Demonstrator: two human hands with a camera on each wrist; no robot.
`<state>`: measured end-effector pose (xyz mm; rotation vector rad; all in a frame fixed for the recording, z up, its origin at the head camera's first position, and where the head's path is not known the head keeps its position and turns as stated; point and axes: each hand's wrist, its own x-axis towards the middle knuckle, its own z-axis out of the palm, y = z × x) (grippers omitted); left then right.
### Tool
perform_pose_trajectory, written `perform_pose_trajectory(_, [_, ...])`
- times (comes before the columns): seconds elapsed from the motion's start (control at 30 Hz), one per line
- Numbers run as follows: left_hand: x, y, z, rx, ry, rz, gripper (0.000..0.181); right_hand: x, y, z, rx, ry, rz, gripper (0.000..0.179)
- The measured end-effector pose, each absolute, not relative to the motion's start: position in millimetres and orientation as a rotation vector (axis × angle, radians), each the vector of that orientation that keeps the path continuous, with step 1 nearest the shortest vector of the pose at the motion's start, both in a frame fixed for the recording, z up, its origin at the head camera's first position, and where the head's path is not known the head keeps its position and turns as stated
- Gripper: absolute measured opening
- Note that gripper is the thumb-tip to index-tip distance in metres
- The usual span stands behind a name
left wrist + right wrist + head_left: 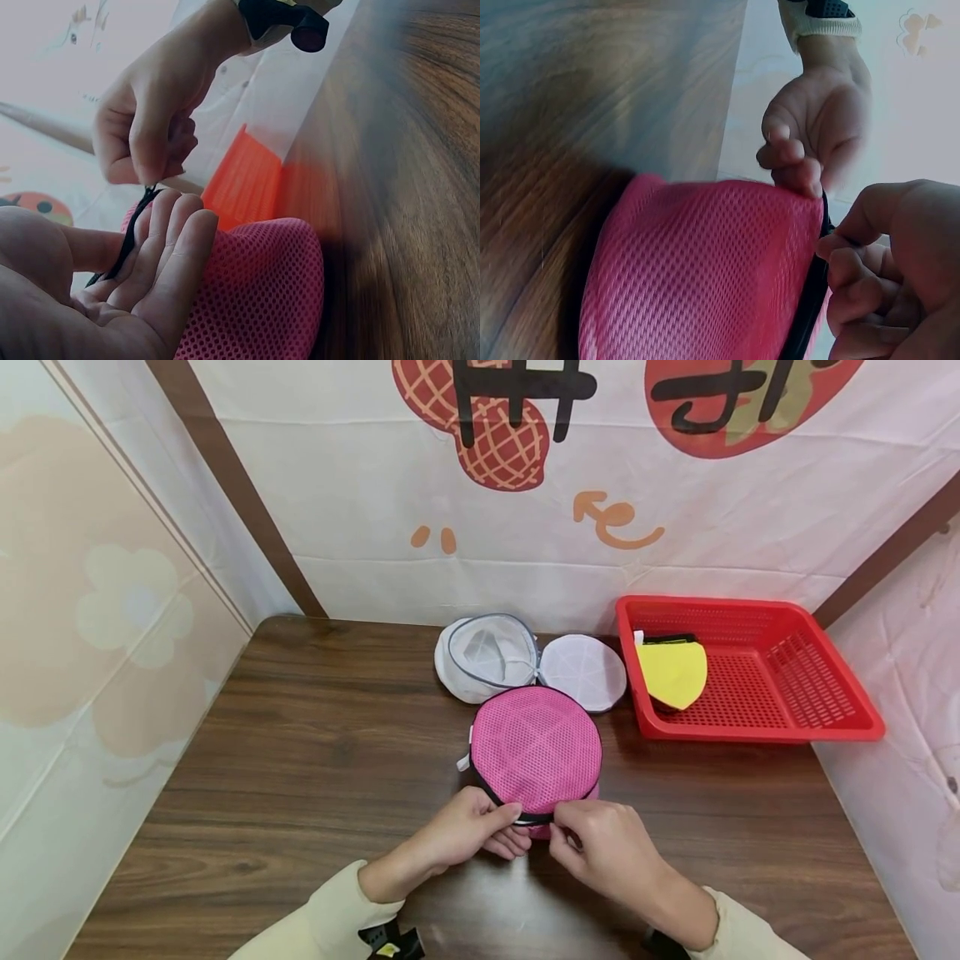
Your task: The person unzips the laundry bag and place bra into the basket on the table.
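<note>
Bag of pink mesh, round-topped and edged in black [536,743], lies at the middle of the brown wood-grain table [300,735], its near edge between two bare hands. The left hand [477,827] has its grip closed on that edge, thumb above, fingers beneath. The right hand [611,847] has its grip closed in a pinch at the black zip-like band [808,311]; in the left wrist view a small pull [151,186] appears between its fingertips, though its form is too small to confirm. Beyond the bag lie a white fabric pouch with a grey-blue rim [453,677] and a flat white disc [582,672]; contact with the bag cannot be told. At right, a red perforated plastic basket [757,732] holds a yellow shield-shaped piece [672,672].

Likely faults: the mesh wall, soft and creased in the wrist views, could fold into the band and jam it. So small a pinch could slip off under a sharp tug. Should the left hold slacken, the edge would probably buckle, leaving the band without tension, and the light bag could be dragged across the table.
</note>
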<state>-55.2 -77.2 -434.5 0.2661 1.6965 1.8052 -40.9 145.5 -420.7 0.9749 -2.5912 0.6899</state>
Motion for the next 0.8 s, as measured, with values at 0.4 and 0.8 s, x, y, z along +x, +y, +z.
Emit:
perform_pose_trajectory(0.4, [-55, -82, -433, 0.265, 1.708, 1.791, 0.037, -46, 168, -422, 0.85, -2.592, 0.627, 0.034])
perform_pose_trajectory(0.8, [-56, -86, -432, 0.26, 1.707, 1.791, 0.036, -61, 188, -416, 0.692, -2.665, 0.583, 0.034])
